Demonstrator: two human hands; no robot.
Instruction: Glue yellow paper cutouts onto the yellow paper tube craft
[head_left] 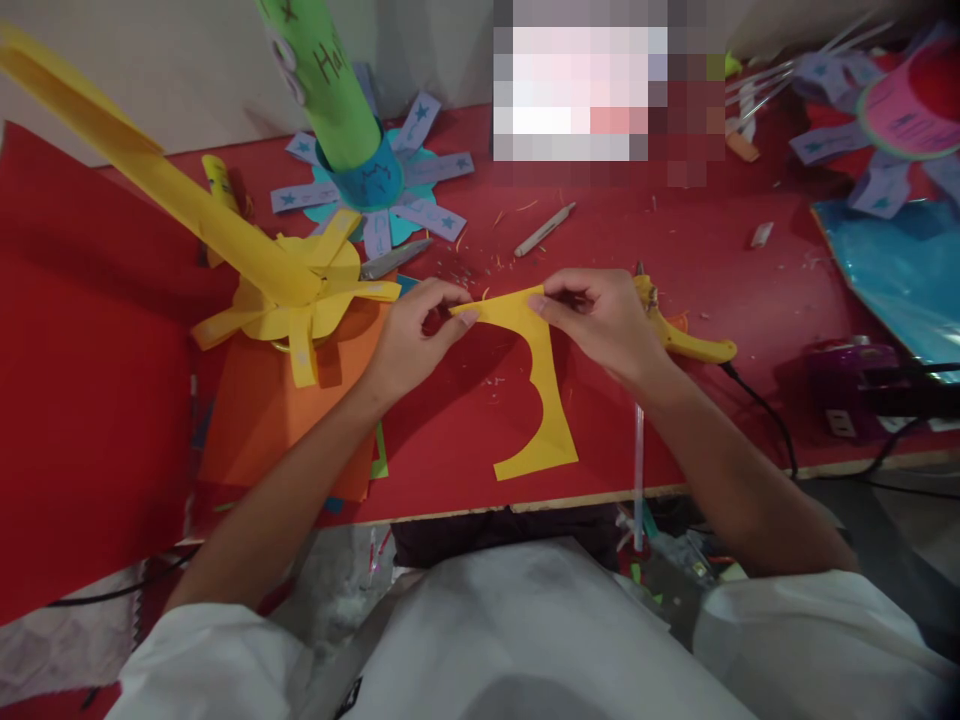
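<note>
A yellow paper cutout (544, 400) with a scalloped inner edge hangs over the red table (735, 290). My left hand (409, 335) pinches its upper left tip, fingers closed. My right hand (600, 320) pinches the top edge a little to the right, fingers also closed. The paper's lower end rests near the table's front edge.
A yellow paper tube craft (285, 290) with petal strips stands left on orange sheets (270, 420). Behind it rises a green tube (341, 110) in a blue flower base. A yellow glue gun (690, 345) lies behind my right hand, a pen (544, 230) farther back, scissors (394, 260) nearby.
</note>
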